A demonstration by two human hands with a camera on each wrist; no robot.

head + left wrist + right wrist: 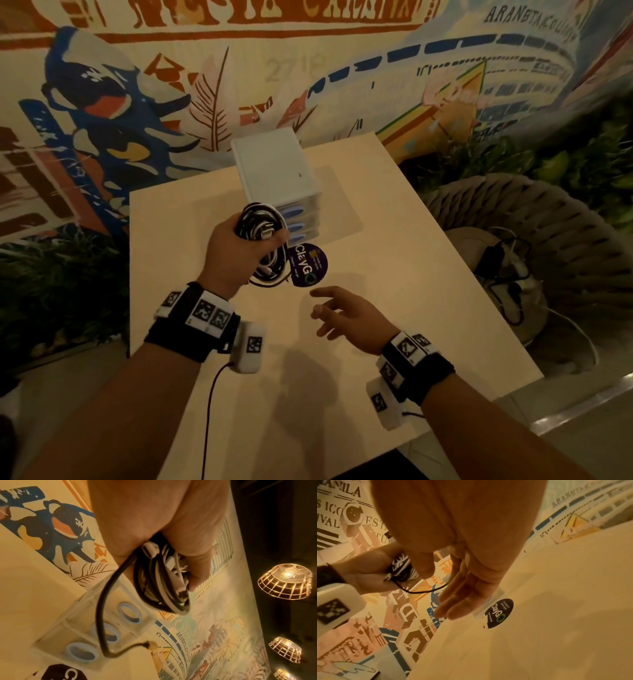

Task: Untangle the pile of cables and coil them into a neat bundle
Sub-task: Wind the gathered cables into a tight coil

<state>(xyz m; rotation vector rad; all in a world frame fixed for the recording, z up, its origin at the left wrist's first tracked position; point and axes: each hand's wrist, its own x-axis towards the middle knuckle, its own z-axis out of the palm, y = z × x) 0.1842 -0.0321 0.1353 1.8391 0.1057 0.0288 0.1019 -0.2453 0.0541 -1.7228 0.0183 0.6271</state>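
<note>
Black and white cables (263, 240) form a tight coil gripped in the left hand (239, 255); right hand (349, 317) hangs loose-fingered; drawers (298, 219) look cloudy, contents unclear.

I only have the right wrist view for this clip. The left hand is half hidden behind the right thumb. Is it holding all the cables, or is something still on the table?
Observer: The head view shows the left hand gripping one coiled bundle of black and white cables above the table; I see no loose cable on it.
Reviewer: Is that bundle fully tidy?
Observer: Not quite. In the left wrist view a black cable end hangs out in a loose loop.
Reviewer: What's behind the bundle?
Observer: A white drawer box stands on the table.
</note>
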